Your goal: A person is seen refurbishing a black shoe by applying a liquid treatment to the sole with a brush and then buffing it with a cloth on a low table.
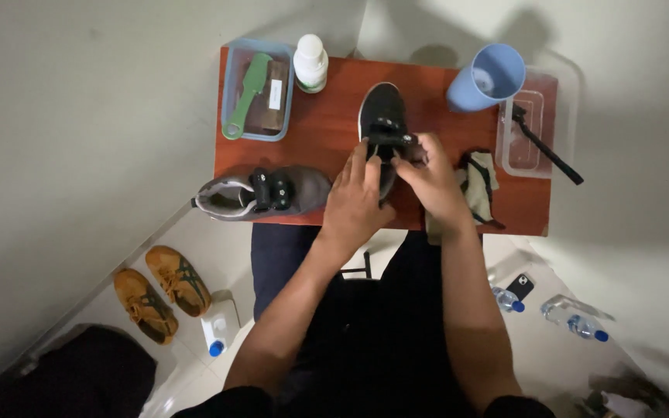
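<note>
The heel and rear half of the dark shoe (382,108) are covered by the left hand (355,203) and the right hand (430,183), so its laces are seen only in part. What is pinched between the fingertips cannot be made out. A strip of the wooden table (327,124) near edge is hidden by both wrists. The cloth (480,186) is partly concealed behind the right hand. The contents of the clear tub (522,143) are too blurred to be told. A dark shape (71,371) at the lower left is cut off by the picture's edge, and objects at the lower right corner are blurred.
</note>
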